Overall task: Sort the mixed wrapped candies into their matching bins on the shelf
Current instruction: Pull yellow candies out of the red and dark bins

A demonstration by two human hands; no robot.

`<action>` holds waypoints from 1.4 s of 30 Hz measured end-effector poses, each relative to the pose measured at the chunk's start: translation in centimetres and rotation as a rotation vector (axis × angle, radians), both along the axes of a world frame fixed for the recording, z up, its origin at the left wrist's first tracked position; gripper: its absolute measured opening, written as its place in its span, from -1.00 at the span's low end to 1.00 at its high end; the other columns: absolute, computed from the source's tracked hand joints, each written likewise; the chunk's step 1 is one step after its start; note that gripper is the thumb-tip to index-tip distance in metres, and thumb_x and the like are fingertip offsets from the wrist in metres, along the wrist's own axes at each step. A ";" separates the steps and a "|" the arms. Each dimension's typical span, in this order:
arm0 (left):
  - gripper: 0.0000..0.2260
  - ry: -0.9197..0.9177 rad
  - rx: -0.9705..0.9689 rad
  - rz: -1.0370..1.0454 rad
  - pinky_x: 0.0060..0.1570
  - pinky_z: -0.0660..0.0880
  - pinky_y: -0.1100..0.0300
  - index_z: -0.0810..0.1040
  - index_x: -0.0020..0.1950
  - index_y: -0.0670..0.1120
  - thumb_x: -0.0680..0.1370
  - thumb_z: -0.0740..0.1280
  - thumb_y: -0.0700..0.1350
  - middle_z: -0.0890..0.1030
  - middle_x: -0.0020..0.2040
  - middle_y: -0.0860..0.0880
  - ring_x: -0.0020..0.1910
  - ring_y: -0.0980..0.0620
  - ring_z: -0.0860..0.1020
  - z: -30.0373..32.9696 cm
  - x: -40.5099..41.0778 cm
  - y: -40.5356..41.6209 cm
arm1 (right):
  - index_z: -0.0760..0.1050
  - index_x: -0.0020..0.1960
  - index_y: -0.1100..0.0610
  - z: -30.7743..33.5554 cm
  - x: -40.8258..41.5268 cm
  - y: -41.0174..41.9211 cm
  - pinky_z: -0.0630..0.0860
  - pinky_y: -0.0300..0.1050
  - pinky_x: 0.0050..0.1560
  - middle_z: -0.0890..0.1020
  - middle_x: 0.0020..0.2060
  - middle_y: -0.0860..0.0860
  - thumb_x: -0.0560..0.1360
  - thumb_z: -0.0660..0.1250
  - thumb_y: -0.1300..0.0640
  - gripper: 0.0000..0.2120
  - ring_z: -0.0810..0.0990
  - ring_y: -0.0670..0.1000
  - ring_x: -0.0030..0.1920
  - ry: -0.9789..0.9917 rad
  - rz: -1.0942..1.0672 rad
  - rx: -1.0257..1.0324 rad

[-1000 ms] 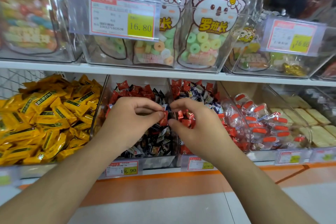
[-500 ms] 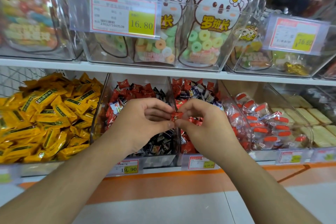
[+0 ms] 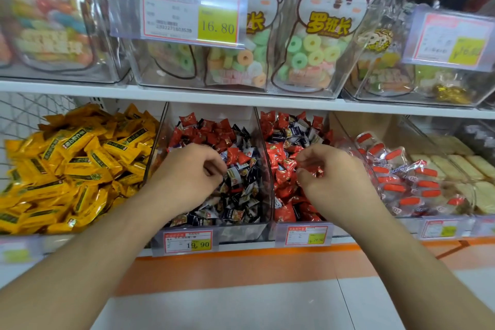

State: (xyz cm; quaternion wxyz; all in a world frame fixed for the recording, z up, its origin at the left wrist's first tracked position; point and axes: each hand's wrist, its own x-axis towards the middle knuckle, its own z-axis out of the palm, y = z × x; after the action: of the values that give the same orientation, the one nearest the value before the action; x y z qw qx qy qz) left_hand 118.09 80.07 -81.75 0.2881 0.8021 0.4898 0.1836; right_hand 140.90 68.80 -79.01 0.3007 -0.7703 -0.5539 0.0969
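Your left hand (image 3: 192,169) hovers with fingers curled, apparently holding nothing, over the dark-wrapper bin (image 3: 241,230), while your right hand (image 3: 329,179), forearm angled in from lower right, pinches a red candy (image 3: 317,171) above the red-wrapper bin (image 3: 270,169).

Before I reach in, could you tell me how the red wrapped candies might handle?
The red wrapped candies look small and probably light. Their glossy foil may be slippery, and, heaped loosely in the bin, neighbours will likely slide. The right hand pinches some.
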 end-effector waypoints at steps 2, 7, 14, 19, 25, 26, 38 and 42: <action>-0.90 0.014 -0.005 -0.047 -0.31 0.40 0.48 0.71 -0.04 0.13 0.54 0.52 -0.09 0.65 -0.15 0.20 -0.19 0.28 0.59 -0.6 0.8 -0.2 | 0.59 0.00 -0.02 -0.2 -0.4 0.1 0.40 -0.55 -0.17 0.65 -0.12 -0.17 0.53 0.39 0.22 -0.85 0.58 -0.25 -0.12 0.002 0.012 -0.007; -0.85 0.136 0.035 -0.123 -0.12 0.54 0.38 0.75 0.08 0.08 0.54 0.51 -0.11 0.72 0.00 0.10 -0.12 0.19 0.64 -2.3 2.2 -0.4 | 0.61 0.08 -0.02 -0.4 -0.7 0.2 0.55 -0.26 -0.18 0.68 -0.10 -0.14 0.55 0.36 0.20 -0.82 0.68 0.00 -0.14 0.023 0.023 -0.048; -0.86 0.139 0.150 -0.119 0.02 0.65 0.10 0.76 0.03 0.10 0.52 0.51 -0.12 0.73 0.00 0.09 -0.09 0.10 0.66 -2.7 2.4 -0.4 | 0.60 0.01 -0.03 -0.5 -0.7 0.2 0.55 -0.25 -0.19 0.65 -0.11 -0.17 0.55 0.38 0.21 -0.86 0.68 0.01 -0.14 0.051 0.011 -0.033; -0.88 0.080 0.176 -0.082 -0.10 0.58 0.29 0.73 0.00 0.09 0.56 0.47 -0.13 0.65 -0.08 0.16 -0.16 0.22 0.58 -2.5 2.5 -0.4 | 0.60 0.02 -0.02 -0.3 -0.7 0.2 0.55 -0.33 -0.20 0.65 -0.08 -0.18 0.55 0.37 0.23 -0.84 0.66 -0.03 -0.18 0.054 0.025 -0.024; -0.88 -0.227 0.082 0.031 -0.20 0.43 0.53 0.64 -0.09 0.14 0.58 0.46 -0.09 0.65 -0.13 0.20 -0.08 0.31 0.57 0.5 2.2 -1.0 | 0.60 0.06 -0.05 0.0 -1.1 0.0 0.54 -0.41 -0.12 0.65 -0.06 -0.22 0.56 0.33 0.28 -0.75 0.64 -0.12 -0.08 0.097 0.095 0.015; -0.88 -0.289 0.059 0.034 -0.18 0.44 0.53 0.65 -0.09 0.14 0.57 0.47 -0.09 0.65 -0.14 0.20 -0.07 0.33 0.58 1.1 2.2 -1.3 | 0.60 0.09 -0.06 0.2 -1.3 0.0 0.50 -0.47 -0.07 0.64 -0.03 -0.23 0.56 0.33 0.29 -0.73 0.62 -0.19 -0.01 0.106 0.126 0.024; -0.90 -0.520 -0.058 -0.022 0.00 0.57 0.38 0.71 0.02 0.08 0.57 0.48 -0.12 0.70 -0.08 0.17 -0.03 0.24 0.64 1.6 2.7 -2.3 | 0.54 -0.09 -0.07 0.3 -1.3 -0.2 0.57 -0.10 -0.07 0.59 -0.25 -0.15 0.53 0.48 0.01 -0.88 0.59 -0.10 -0.17 0.111 0.155 0.073; -0.85 -0.344 0.039 0.060 -0.12 0.46 0.55 0.67 0.08 0.07 0.58 0.45 -0.17 0.66 -0.04 0.15 -0.07 0.30 0.58 -0.3 2.1 -0.2 | 0.58 0.26 -0.03 -0.4 0.1 -0.2 0.37 -0.53 0.00 0.65 0.14 -0.14 0.56 0.44 0.06 -0.72 0.57 -0.19 0.09 0.001 0.071 -0.042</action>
State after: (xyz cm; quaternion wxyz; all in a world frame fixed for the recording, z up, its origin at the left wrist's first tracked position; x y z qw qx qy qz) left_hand 120.23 79.84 -82.08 0.3461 0.7494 0.4535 0.3361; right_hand 140.99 68.61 -79.45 0.2811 -0.7561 -0.5788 0.1194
